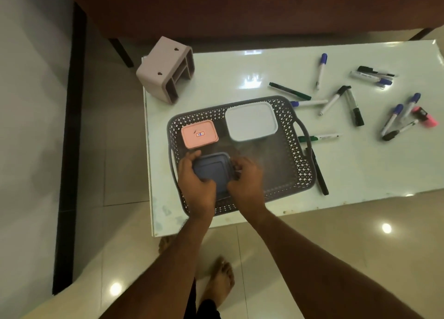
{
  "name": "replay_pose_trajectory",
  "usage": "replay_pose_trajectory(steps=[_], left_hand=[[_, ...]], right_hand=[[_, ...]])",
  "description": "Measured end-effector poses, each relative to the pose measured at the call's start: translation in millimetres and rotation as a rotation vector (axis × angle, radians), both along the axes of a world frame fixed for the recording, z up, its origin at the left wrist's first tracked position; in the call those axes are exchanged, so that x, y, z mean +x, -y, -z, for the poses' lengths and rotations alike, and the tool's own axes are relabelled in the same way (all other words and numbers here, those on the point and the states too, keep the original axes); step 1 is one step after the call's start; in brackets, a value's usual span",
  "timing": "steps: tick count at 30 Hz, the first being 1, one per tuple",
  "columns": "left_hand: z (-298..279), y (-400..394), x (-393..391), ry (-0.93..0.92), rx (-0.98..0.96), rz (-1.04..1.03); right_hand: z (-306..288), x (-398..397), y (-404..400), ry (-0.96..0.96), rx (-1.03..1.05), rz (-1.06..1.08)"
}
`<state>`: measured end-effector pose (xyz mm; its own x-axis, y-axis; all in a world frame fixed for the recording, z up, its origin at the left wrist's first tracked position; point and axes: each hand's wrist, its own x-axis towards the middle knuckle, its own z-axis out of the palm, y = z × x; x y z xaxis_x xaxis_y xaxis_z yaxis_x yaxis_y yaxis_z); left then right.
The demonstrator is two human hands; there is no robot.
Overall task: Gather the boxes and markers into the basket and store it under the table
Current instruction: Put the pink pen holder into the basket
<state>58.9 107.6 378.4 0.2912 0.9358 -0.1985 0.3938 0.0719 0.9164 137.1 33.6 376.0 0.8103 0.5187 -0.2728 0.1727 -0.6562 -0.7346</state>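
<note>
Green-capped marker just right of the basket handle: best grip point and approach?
Pinch the green-capped marker mid-barrel on its white section, from above. It lies flat on the table, pointing left-right, cap end close to the basket handle, so that end is crowded; the barrel's long sides are clear.

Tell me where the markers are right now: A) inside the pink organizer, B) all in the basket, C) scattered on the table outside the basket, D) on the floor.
C: the markers lie loose on the table right of the basket, which holds only boxes.
</note>
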Motion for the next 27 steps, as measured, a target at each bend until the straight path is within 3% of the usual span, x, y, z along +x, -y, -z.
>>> replay_pose_trajectory(steps=[4,8,12,16,21,27], left_hand=[[-8,1,-3,-0.022,0.034,-0.028],[-22,-5,-3,0.065,0.114,-0.016],[-38,-35,12,0.155,0.190,0.009],[-37,-84,32,0.135,0.180,-0.045],[-16,-147,58,0.060,0.093,-0.112],[2,-196,72,0.113,0.041,-0.049]], right_hand=[[-3,0,3,0.129,0.005,-0.039],[-21,7,-6,0.396,0.174,-0.077],[-37,34,-47,0.474,0.280,-0.157],[-47,64,-107,0.257,0.369,-0.055],[-46,100,-182,0.007,0.329,0.040],[-39,126,-254,-0.265,0.318,0.147]])
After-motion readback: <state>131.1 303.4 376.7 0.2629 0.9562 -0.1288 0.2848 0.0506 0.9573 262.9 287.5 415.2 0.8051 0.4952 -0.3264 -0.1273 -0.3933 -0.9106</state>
